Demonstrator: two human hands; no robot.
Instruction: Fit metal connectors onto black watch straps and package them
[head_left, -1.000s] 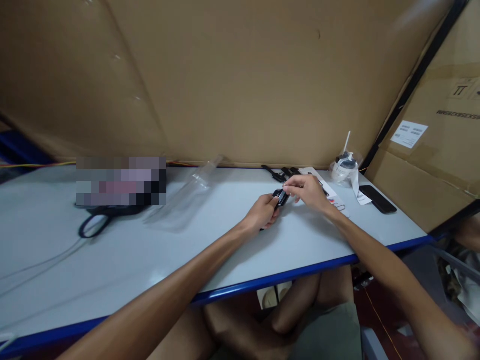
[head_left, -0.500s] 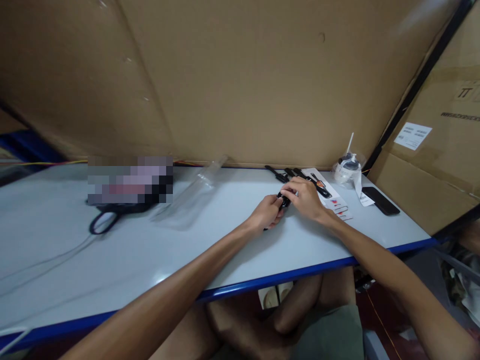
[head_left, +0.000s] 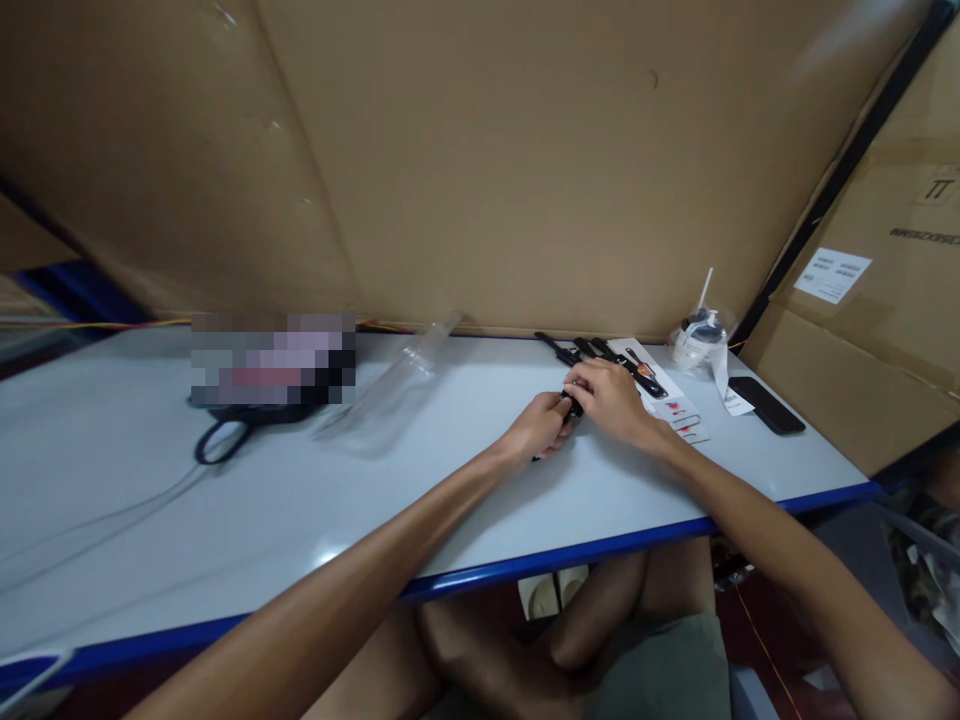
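Note:
Both my hands meet over the white table (head_left: 300, 500), right of its middle. My left hand (head_left: 536, 428) is curled around a small black object (head_left: 573, 404), of which only a sliver shows. My right hand (head_left: 611, 398) pinches the same black object from the other side with thumb and fingertips. Just behind my hands lie several black strap-like parts (head_left: 574, 349) and white printed cards (head_left: 675, 405) with small red marks.
A clear plastic sleeve (head_left: 390, 385) lies at the table's middle. A black pouch with a loop strap (head_left: 225, 435) sits at the left. At the far right are a bagged item with a white stick (head_left: 697, 335), a black phone (head_left: 766, 404) and cardboard boxes (head_left: 870, 300).
My right hand has closed down lower over the black object, hiding more of it. The view has drifted slightly to the left, so everything sits a little further right.

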